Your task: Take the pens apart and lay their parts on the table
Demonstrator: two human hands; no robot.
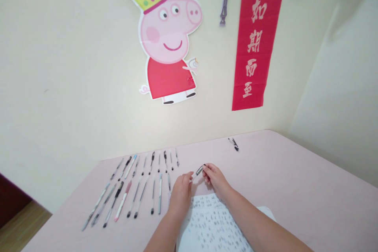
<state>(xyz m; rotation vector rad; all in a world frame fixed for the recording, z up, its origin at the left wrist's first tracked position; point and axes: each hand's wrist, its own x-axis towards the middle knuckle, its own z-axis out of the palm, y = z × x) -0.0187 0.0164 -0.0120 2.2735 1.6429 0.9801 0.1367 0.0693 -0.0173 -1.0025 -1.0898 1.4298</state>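
Observation:
My left hand point(180, 193) and my right hand point(215, 179) meet over the pink table point(295, 189), both pinched on a small pen point(199, 171) with a silver and black end. The right fingers grip its upper end, the left fingertips its lower end. Under my forearms lies a white sheet of paper point(211, 224) covered in handwriting. To the left, several pens point(136, 189) lie side by side in two rows.
A lone black pen point(234, 143) lies near the wall at the back of the table. A cartoon pig cutout point(168, 43) and a red banner point(255, 39) with characters hang on the wall. Wooden floor point(20, 224) shows at the lower left.

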